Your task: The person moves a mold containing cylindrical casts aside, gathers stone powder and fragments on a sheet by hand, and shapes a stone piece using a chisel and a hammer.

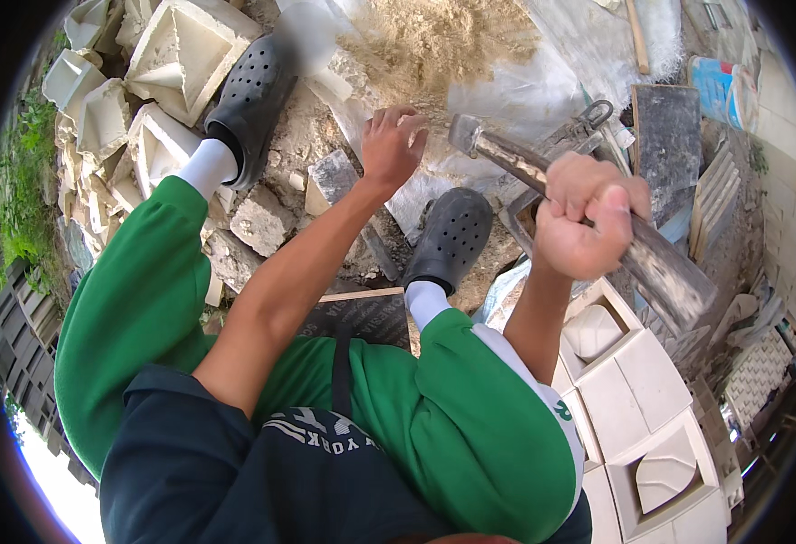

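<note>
My right hand (593, 218) is wrapped around the wooden handle of a hammer (520, 161), raised at the right of the middle. Its metal head points left, and the thick handle end slants down to the right. My left hand (393, 145) is held out near the middle with nothing in it, its fingers loosely bent and apart. Below that hand lies a grey flat-faced block (333, 176) among rubble. A dark bar (380, 254) lies beside my left forearm. Partly behind the hammer is a metal frame (518, 216) with a loop at its top.
Pale hollow cast blocks (183, 59) are heaped at the far left. More white blocks (616, 390) stand in rows at the lower right. Sand (443, 41) lies on plastic sheeting ahead. A dark board (666, 136) and a blue-white bucket (720, 93) are at the right. My clogs (452, 238) rest among rubble.
</note>
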Demonstrator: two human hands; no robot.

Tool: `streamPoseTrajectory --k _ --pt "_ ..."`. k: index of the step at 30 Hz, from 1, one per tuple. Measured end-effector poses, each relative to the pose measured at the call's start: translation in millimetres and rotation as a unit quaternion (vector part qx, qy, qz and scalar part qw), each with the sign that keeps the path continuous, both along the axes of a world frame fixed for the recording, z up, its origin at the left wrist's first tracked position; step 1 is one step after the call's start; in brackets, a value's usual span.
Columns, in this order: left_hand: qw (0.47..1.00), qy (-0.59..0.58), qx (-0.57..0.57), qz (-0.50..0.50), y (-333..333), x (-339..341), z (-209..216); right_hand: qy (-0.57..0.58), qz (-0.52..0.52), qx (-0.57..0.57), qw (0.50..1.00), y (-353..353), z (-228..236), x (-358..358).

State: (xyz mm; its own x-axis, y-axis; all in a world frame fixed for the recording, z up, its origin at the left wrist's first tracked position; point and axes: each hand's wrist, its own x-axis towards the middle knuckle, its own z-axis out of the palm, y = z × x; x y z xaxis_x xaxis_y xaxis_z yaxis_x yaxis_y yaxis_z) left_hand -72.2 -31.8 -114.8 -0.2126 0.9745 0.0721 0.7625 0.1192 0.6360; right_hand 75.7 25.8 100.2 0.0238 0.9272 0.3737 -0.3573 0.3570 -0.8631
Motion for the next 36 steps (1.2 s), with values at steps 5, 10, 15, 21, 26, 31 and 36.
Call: streamPoseTrajectory --k 5,10,15,21,26,31,36 --pt "1.000 -0.007 -0.003 0.015 2 1 2 -0.001 0.004 0.030 1.000 -3 16 5" --pt "1.000 -0.018 -0.004 0.012 4 8 2 -0.081 -0.045 -0.037 0.995 -4 -19 -13" --pt "1.000 -0.013 0.000 0.020 3 3 -1 -0.018 -0.016 -0.030 0.999 -6 13 -6" --pt "0.999 -0.016 0.004 0.027 2 2 2 -0.178 -0.081 -0.028 0.980 -9 -26 -10" --pt "1.000 -0.005 0.012 0.005 5 6 4 -0.147 -0.047 -0.027 0.988 -7 -15 -20" --pt "0.996 -0.004 -0.009 -0.094 10 9 5 0.006 -0.050 -0.006 0.999 -11 -7 10" --pt "0.981 0.090 -0.039 -0.166 23 17 2 -0.019 -0.108 -0.041 0.993 -17 -6 30"
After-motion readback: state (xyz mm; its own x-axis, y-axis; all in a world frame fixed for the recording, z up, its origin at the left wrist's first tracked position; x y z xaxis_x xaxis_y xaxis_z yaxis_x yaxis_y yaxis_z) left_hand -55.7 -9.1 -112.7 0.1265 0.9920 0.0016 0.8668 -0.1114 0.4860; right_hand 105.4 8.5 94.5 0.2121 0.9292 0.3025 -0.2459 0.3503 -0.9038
